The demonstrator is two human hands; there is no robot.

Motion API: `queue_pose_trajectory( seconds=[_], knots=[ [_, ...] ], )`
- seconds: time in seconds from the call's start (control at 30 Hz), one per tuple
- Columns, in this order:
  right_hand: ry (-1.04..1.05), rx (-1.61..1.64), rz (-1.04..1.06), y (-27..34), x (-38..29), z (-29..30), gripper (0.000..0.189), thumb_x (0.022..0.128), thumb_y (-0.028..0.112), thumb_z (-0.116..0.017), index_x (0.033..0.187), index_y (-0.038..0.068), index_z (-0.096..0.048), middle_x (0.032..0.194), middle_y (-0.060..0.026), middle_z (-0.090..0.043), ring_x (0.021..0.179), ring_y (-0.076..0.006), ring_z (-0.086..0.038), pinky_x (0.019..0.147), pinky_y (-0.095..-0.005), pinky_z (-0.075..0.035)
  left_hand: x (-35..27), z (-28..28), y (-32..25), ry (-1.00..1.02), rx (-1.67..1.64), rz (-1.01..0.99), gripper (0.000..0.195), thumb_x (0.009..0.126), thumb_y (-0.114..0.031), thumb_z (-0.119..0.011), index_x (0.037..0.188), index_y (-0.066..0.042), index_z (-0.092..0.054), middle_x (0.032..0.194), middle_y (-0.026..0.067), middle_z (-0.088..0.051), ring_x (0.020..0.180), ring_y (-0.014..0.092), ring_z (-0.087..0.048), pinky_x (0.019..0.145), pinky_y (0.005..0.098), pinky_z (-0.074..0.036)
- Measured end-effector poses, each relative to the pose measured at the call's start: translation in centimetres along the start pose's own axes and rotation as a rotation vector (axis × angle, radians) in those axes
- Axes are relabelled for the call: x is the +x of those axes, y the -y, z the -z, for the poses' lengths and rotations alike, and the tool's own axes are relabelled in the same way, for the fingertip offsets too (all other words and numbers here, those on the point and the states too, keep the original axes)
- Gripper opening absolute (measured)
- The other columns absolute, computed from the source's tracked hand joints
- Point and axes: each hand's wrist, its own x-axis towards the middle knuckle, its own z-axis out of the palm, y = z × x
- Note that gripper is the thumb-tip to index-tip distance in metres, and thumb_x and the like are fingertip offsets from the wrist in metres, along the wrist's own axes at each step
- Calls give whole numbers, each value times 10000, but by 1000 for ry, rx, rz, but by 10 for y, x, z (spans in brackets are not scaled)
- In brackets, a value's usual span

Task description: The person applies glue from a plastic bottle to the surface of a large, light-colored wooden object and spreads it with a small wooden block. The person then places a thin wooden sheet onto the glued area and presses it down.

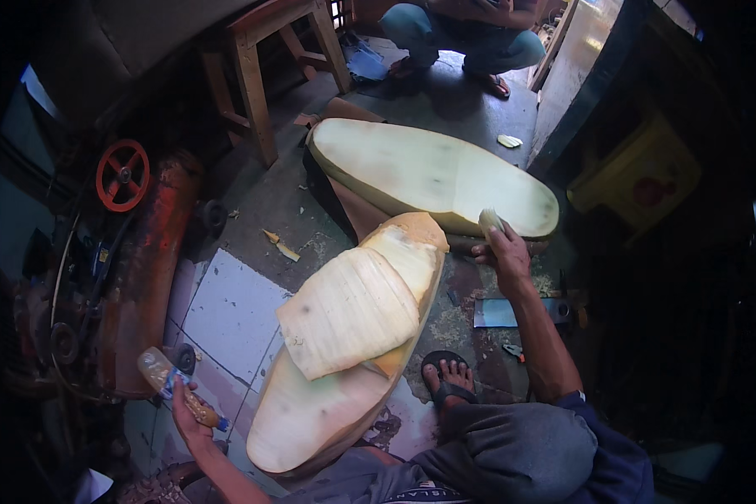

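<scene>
My left hand [188, 412] grips a clear plastic bottle [156, 367] with a blue label, tilted with its blue cap low and amber liquid inside towards the cap. Between the fingers of my right hand [510, 255] is a small pale foam piece [489, 220], over the near right edge of a long motorcycle seat foam [416, 167]. A second seat foam [315, 409] lies closer to me, its far end against the first. Across its middle rests a loose sheet of cream foam [353, 309], which hides part of the seat beneath.
An orange air compressor tank [142, 283] with a red wheel [123, 175] stands left. A wooden stool [258, 88] is behind it. Someone squats at the back, knees [409, 25] showing. A wide blade [510, 313] and pliers [513, 351] lie right, foam scraps [281, 246] on the floor.
</scene>
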Motion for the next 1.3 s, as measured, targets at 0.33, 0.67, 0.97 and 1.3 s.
queue_pose_trajectory(
  seconds=[0.33, 0.67, 0.97, 1.3],
  knots=[
    [533, -169, 56, 17, -42, -71, 489, 1048, 225, -577, 1503, 50, -533, 1191, -108, -704, 714, -150, -716, 558, -284, -555, -89, -147, -48, 337, -447, -183, 430, 1007, -530, -654, 865, -127, -607, 617, -14, -543, 510, 105, -519, 509, 257, -459],
    [889, 72, -482, 30, -145, -165, 498, 1023, 273, -643, 1386, -57, -555, 945, -105, -664, 685, -149, -671, 606, -303, -580, -119, -253, -44, 555, -667, -219, 530, 1041, -549, -580, 741, -114, -537, 540, -8, -425, 478, 119, -398, 514, 290, -401],
    [928, 250, -566, 18, -161, -184, 467, 1004, 270, -658, 1298, -89, -606, 892, -97, -659, 717, -147, -650, 630, -293, -582, -125, -263, -28, 461, -637, -148, 505, 1054, -493, -591, 712, -139, -481, 519, -37, -367, 428, 98, -369, 468, 270, -391],
    [898, 535, -519, 20, -105, -122, 265, 956, 203, -654, 1081, -30, -666, 853, -112, -665, 676, -204, -654, 599, -337, -568, -116, -260, 13, 289, -15, -312, 305, 1018, -373, -686, 1002, -77, -615, 670, 5, -553, 521, 110, -551, 473, 273, -443]
  ],
)
